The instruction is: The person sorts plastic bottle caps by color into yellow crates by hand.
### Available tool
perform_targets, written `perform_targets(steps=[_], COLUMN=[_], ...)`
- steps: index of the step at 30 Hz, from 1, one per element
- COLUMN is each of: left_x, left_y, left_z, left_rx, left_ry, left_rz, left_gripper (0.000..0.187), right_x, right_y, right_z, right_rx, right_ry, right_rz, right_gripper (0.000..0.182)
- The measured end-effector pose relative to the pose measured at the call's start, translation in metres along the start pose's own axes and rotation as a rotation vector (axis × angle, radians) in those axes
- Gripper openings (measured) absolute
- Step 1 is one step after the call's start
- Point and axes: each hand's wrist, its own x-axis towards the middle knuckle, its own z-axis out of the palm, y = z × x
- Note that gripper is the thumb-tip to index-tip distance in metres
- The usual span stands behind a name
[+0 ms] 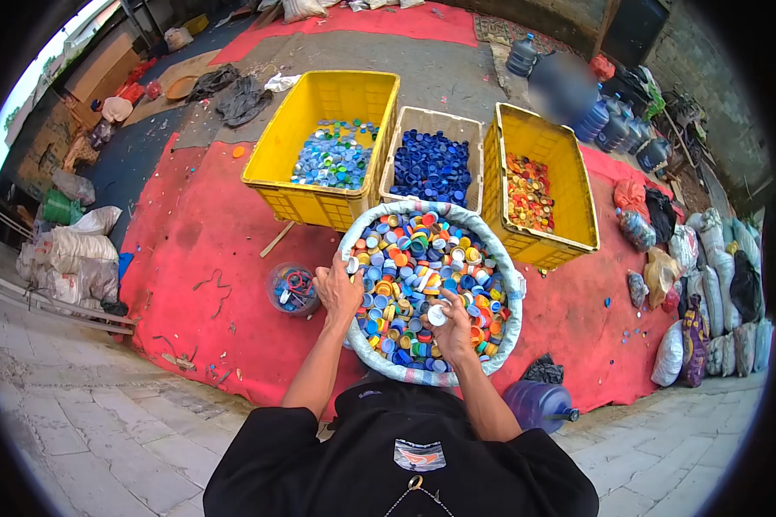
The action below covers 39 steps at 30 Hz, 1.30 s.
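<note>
A round basket with a cloth-wrapped rim, full of mixed coloured bottle caps, stands in front of my body. At its left rim is my left hand, fingers bent, with a small pale cap at the fingertips. Over the right part of the caps, my right hand holds a white cap between thumb and fingers. Beyond the basket stand a yellow crate with light blue and green caps, a whitish crate with dark blue caps, and a yellow crate with red, orange and yellow caps.
A small clear tub with cords and caps sits left of the basket on the red mat. A purple-blue water jug lies near my right elbow. Filled sacks line the right side; bags lie at the left.
</note>
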Motion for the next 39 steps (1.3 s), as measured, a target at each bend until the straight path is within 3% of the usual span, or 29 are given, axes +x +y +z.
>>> perform_targets(steps=[5,15,16,19,23,24,27,29,31,33,35,39], left_x=[0.003,0.005,0.006,0.007,-0.002,-0.007,-0.020,-0.029,-0.039,-0.050,-0.057,-0.068], left_y=[0.009,0.009,0.009,0.014,0.025,0.031,0.030,0.024,0.011,0.003,-0.007,-0.005], left_z=[0.003,0.013,0.013,0.006,-0.017,-0.029,-0.041,-0.041,-0.033,-0.025,-0.018,-0.032], left_rx=[0.075,0.057,0.031,-0.341,-1.483,-1.702,-2.175,-2.283,-2.445,-2.406,-2.433,-2.248], left_ry=[-0.054,-0.086,-0.086,-0.139,-0.413,-0.458,-0.522,-0.516,-0.587,-0.512,-0.520,-0.530], left_rz=[0.010,-0.004,-0.003,-0.082,-0.559,-0.584,-0.725,-0.796,-0.776,-0.897,-0.899,-0.927], left_gripper=[0.057,0.042,0.042,0.042,0.037,0.032,0.029,0.025,0.020,0.018,0.018,0.014], right_x=[-0.047,-0.064,-0.065,-0.053,-0.024,-0.013,0.011,0.035,0.052,0.063,0.070,0.084], right_y=[-0.001,0.011,0.007,0.004,-0.016,-0.017,-0.038,-0.027,-0.025,-0.022,-0.022,-0.008], right_z=[-0.030,-0.047,-0.042,-0.042,-0.028,-0.024,0.000,-0.003,0.000,0.005,0.009,0.008], right_rx=[0.407,0.425,0.437,0.185,-0.555,-0.712,-1.105,-1.251,-1.401,-1.548,-1.641,-1.787], right_ry=[-0.076,0.001,-0.006,0.090,0.187,0.176,0.161,0.109,0.049,0.032,-0.002,-0.001], right_rz=[0.083,0.014,0.014,0.036,-0.061,-0.271,-0.310,-0.531,-0.527,-0.504,-0.454,-0.533], right_gripper=[0.050,0.032,0.023,0.021,0.022,0.024,0.038,0.047,0.049,0.048,0.039,0.027])
